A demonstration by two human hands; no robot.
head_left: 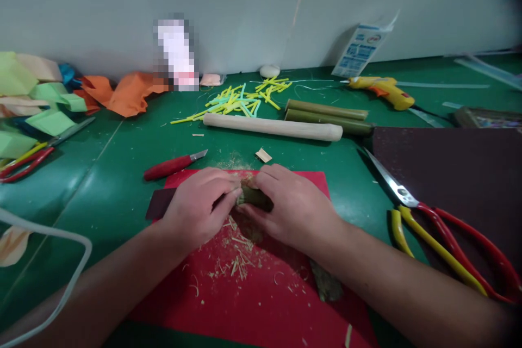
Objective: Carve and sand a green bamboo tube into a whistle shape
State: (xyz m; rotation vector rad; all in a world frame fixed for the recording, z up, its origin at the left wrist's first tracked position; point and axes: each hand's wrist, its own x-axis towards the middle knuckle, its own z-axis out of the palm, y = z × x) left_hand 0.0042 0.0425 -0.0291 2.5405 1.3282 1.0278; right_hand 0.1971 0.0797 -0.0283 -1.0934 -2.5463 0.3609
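Note:
A short green bamboo piece [255,197] is held between my two hands above a red sheet [261,304]. My left hand [204,201] is closed, its thumb and fingertips pressed at the bamboo's left end. My right hand [291,206] wraps round the other end, hiding much of it. From beneath my left hand sticks out a dark brown strip [160,204]; whether the fingers grip it, I cannot tell. Thin shavings [240,255] are scattered on the sheet below. A red-handled knife [175,165] lies just beyond my left hand.
Behind lie a pale peeled stick [272,127], green bamboo tubes [328,114], yellow straw pieces [232,102] and a yellow glue gun [383,91]. Large scissors [436,228] rest at right over a dark brown sheet [452,174]. Folded paper [49,119] and other scissors [44,155] are at left.

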